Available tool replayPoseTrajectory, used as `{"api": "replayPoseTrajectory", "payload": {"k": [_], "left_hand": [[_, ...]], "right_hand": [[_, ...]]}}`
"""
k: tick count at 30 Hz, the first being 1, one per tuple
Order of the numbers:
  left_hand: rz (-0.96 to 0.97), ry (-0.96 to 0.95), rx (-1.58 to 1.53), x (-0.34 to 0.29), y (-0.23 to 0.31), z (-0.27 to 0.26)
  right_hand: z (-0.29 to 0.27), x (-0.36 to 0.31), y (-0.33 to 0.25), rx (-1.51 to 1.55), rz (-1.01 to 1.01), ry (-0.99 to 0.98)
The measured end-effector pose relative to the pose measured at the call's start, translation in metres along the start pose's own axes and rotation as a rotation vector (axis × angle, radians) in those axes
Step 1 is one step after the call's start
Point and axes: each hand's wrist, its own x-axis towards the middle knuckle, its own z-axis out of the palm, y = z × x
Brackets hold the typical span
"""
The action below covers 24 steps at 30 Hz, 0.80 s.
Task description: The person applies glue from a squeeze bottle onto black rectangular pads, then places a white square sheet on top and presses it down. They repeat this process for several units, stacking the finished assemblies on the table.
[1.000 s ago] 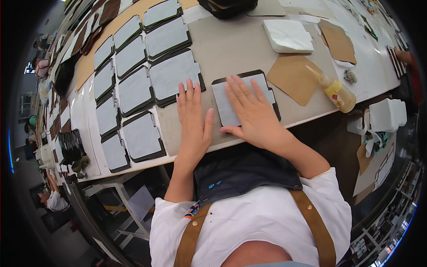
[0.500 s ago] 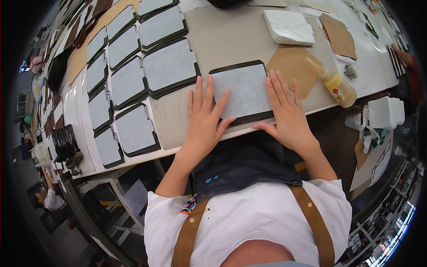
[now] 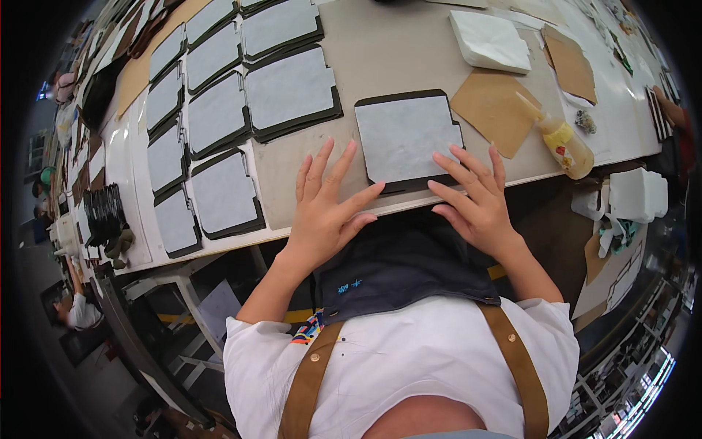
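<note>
Panel, left hand spread at its near-left corner, right hand spread over near-right corner

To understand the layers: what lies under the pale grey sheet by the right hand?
A black panel shows past the sheet at top, right and bottom; the covered middle cannot be seen.

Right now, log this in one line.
left hand: open, at lower left corner of grey black-edged rectangular panel | right hand: open, over panel's lower right | panel's right: tan paper sheet, yellowish plastic bottle
</note>
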Motion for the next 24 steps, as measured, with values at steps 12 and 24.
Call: {"api": "replayPoseTrajectory", "payload": {"k": [12, 24], "left_hand": [[-0.16, 0.538, -0.254, 0.025, -0.005, 0.017], [-0.214, 0.524, -0.353, 0.021, -0.015, 0.022]], "right_hand": [[0.013, 0.089, 0.049, -0.154, 0.088, 0.166], [0.021, 0.11, 0.044, -0.02, 0.057, 0.126]]}}
